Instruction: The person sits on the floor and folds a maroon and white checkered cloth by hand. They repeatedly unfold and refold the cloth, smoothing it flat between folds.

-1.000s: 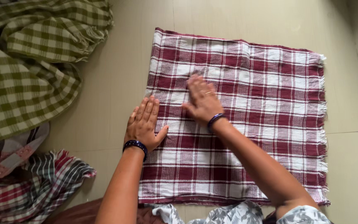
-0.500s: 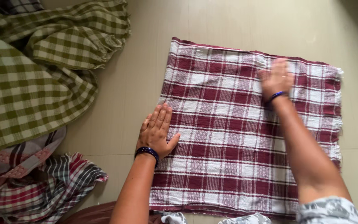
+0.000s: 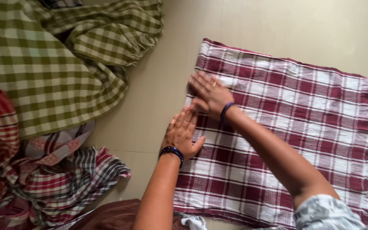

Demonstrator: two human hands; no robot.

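maroon and white checked cloth point(image 3: 294, 140) is spread flat on a pale tiled floor point(image 3: 243, 30), seen from above. the left hand point(image 3: 183, 133) is pressed palm down at the cloth's left edge, fingers together and clamped on nothing. the right hand point(image 3: 208, 94) is laid flat just above it, fingers spread, gripping nothing. creases are best smoothed with flat, even pressure outward while the edge is pinned. green checked cloth point(image 3: 52, 72) and a heap of striped fabrics point(image 3: 43, 179) are piled to the left.
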